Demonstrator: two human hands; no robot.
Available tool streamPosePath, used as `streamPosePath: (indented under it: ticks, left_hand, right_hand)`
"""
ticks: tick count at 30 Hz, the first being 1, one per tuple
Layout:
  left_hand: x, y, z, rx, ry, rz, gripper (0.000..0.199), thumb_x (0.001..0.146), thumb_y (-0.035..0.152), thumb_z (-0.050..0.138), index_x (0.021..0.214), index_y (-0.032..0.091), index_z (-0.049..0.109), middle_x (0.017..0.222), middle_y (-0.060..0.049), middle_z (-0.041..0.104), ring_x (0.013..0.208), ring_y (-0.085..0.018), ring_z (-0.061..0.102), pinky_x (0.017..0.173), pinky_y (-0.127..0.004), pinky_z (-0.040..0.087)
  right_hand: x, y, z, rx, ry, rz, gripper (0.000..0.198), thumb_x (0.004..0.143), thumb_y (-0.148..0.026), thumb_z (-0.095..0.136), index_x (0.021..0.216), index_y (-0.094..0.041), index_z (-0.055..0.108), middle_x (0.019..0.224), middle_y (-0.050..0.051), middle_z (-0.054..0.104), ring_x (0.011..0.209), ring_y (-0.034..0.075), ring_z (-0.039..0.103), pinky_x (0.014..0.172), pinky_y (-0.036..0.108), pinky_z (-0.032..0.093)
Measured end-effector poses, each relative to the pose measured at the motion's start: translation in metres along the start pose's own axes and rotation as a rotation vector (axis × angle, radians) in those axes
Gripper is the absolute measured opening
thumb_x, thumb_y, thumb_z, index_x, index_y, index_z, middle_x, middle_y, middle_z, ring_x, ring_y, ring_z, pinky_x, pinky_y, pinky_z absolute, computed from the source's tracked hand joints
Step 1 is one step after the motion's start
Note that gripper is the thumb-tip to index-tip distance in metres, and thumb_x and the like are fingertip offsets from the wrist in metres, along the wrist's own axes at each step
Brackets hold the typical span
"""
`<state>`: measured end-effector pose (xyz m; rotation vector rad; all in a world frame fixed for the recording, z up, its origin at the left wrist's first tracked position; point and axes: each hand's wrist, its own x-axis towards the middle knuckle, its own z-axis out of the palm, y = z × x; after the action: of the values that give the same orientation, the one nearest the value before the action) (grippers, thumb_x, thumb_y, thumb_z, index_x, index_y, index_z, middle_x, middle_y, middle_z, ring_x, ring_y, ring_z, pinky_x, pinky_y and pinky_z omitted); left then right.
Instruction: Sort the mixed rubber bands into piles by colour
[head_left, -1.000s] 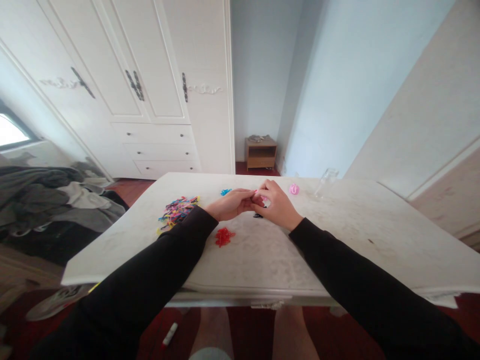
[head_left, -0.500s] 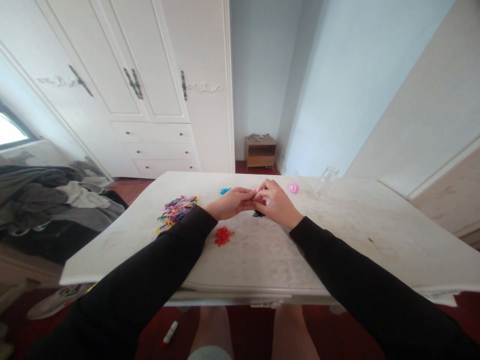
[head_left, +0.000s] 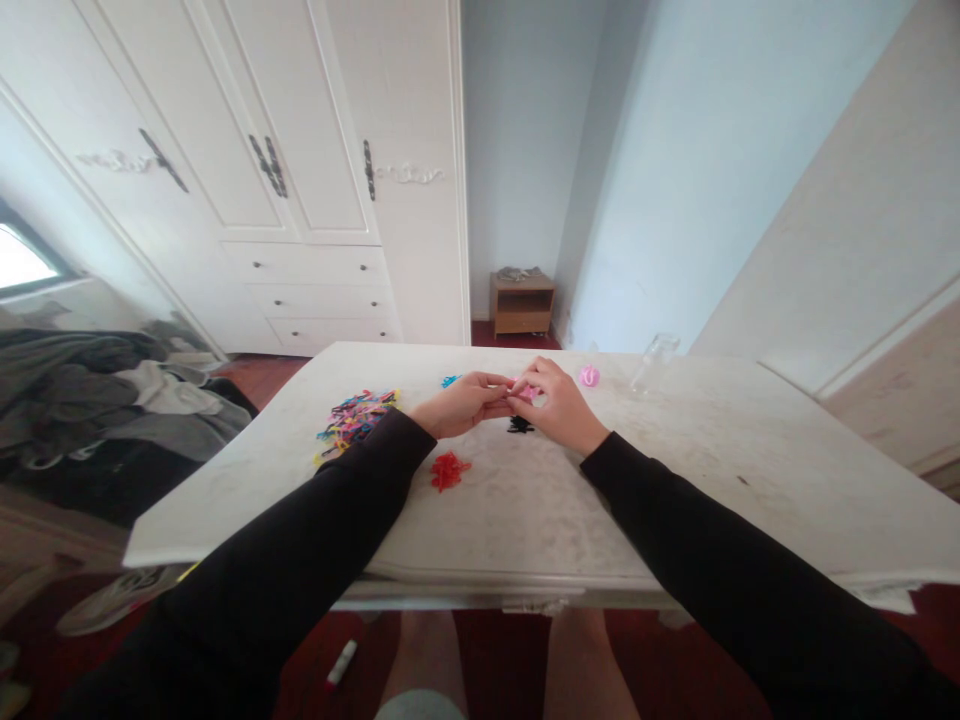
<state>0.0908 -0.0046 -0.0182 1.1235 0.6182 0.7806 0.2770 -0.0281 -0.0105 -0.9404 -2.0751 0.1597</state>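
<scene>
**Partial Separation by Colour, Viewed from Above**

Clock directions are taken from the point where the fingertips meet, with twelve o'clock facing away from the wearer. From my remote station I see the left hand (head_left: 465,402) and right hand (head_left: 559,405) joined over the white table (head_left: 540,510). The fingers of each are drawn into a narrow pinch. A pink patch (head_left: 526,392) shows between them; I cannot tell whether it is gripped or lies behind.

Progress: I judge the work to be partway. Already set apart are a red heap (head_left: 448,471) between seven and eight o'clock, a black heap (head_left: 519,425) at six, just below the hands, and a blue heap (head_left: 451,381) between nine and ten, partly covered by the left hand. Left over, near nine o'clock, is a larger mixed heap (head_left: 358,420), its colours tangled, beside the left sleeve (head_left: 375,475).

Counts: I find three single-colour heaps, one mixed heap, one rounded pink bundle (head_left: 589,376) between two and three o'clock, and one transparent jar (head_left: 655,365) farther out that way. Individual pieces overlap too closely for me to count.
</scene>
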Motion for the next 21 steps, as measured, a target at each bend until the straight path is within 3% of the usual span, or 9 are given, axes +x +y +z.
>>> streamPosePath:
  ticks: [5,14,21]
  left_hand:
    - [-0.0006,0.0008,0.0007,0.014,0.013,-0.001,0.015,0.093,0.016,0.067,0.099,0.006,0.075,0.103,-0.017,0.077,0.092,-0.016,0.073,0.095,-0.028,0.053]
    - [-0.0026,0.0031,0.0030,0.041,-0.007,0.024,0.017,0.091,0.021,0.070,0.098,0.006,0.074,0.100,-0.018,0.077,0.092,-0.017,0.073,0.099,-0.032,0.051]
    - [-0.0018,0.0041,0.0043,-0.030,0.041,0.007,0.010,0.087,0.011,0.069,0.096,0.007,0.073,0.093,-0.013,0.076,0.088,-0.016,0.073,0.100,-0.034,0.052]
  right_hand:
    - [-0.0003,-0.0029,-0.0018,0.008,-0.028,0.008,0.006,0.076,-0.015,0.073,0.074,-0.019,0.068,0.088,0.004,0.057,0.087,0.021,0.056,0.079,0.035,0.046]
    - [0.0007,-0.0055,-0.0042,0.028,-0.041,0.012,0.005,0.081,-0.022,0.074,0.078,-0.019,0.071,0.088,0.004,0.059,0.084,0.019,0.057,0.076,0.035,0.046]
    - [0.0009,-0.0046,-0.0033,0.053,-0.014,0.014,0.010,0.085,-0.019,0.068,0.075,-0.019,0.070,0.086,0.004,0.059,0.084,0.019,0.057,0.073,0.033,0.046]
